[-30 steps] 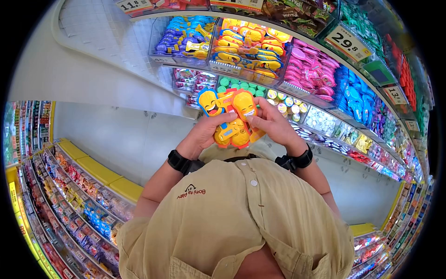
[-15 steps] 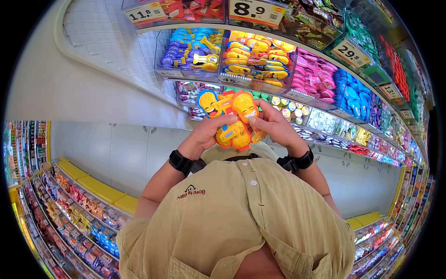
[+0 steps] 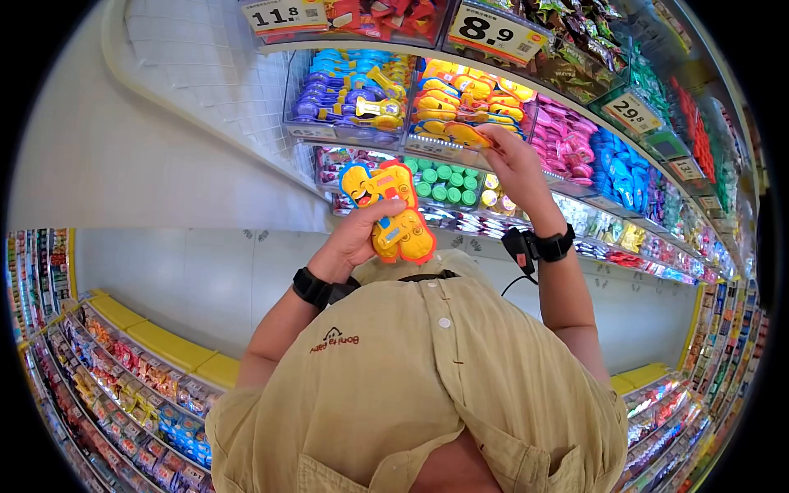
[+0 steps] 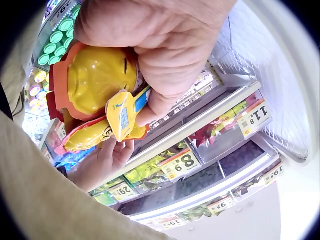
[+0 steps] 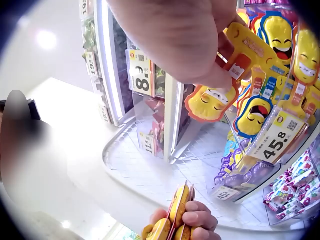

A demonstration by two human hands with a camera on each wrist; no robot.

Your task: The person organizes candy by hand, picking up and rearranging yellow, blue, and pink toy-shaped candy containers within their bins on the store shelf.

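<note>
In front of the chest, the left hand [image 3: 358,232] grips several yellow smiley-face packs [image 3: 405,234] with red and blue edges, its thumb across them. Seen from the left wrist, those packs [image 4: 95,80] hang below the palm. The right hand [image 3: 520,168] is at the front of the yellow-pack bin, pinching one smiley pack [image 3: 467,135]. In the right wrist view that single pack [image 5: 207,104] has an orange edge and a grinning face, held by thumb and fingers beside the bin's similar packs [image 5: 253,116].
A bin of purple and blue packs [image 3: 341,94] stands left of the yellow one, pink packs [image 3: 561,140] to its right. Green-lidded items [image 3: 448,182] lie on the tier below. Price cards [image 3: 496,33] line the upper shelf edge. A white wire-grid ledge [image 3: 218,90] curves at the left.
The right hand has left the left hand and moved up to the yellow bin with one pack. The left hand still holds the others near the chest. The shelves appear slightly further right.
</note>
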